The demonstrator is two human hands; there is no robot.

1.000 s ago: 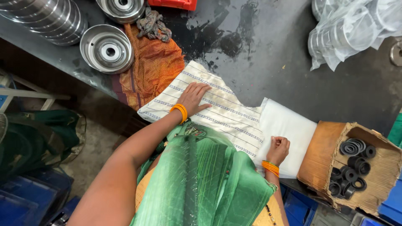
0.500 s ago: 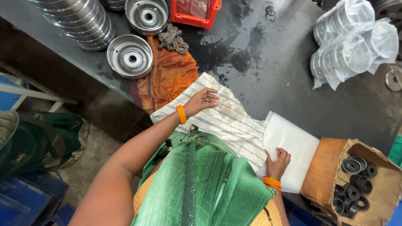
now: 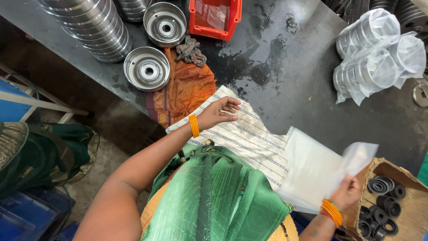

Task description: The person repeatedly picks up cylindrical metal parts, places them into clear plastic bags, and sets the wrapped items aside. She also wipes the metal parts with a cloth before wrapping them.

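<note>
Translucent plastic, a thin clear bag [image 3: 356, 161], was pinched in the right hand [image 3: 345, 193], which held it lifted by one edge so that it stood up tilted over the stack of white sheets [image 3: 307, 172] beneath. That hand, with orange bangles at the wrist, hung just beside a cardboard box [image 3: 403, 176] at the lower right, in which black rubber rings [image 3: 383, 203] lay heaped.

Across the body, the left hand [image 3: 218, 112] hovered palm-down with its fingers loosely spread and holding nothing, just over a white striped cloth [image 3: 249, 140] that lay spread on the dark surface [image 3: 303, 76]. Whether the fingertips touched the cloth could not be told. The white sheets lay at the striped cloth's right edge.

Beyond the left hand an orange cloth [image 3: 187, 91] was draped over the surface's edge, with a knotted grey rag [image 3: 190, 50] on its top end. Two shallow metal drums [image 3: 147, 69] sat open-side up near it, beside a long stack of the same metal parts [image 3: 91, 27]. A red plastic tray [image 3: 216, 18] stood at the far side. Well apart to the right lay more metal parts wrapped in clear plastic bags [image 3: 379, 53].
</note>
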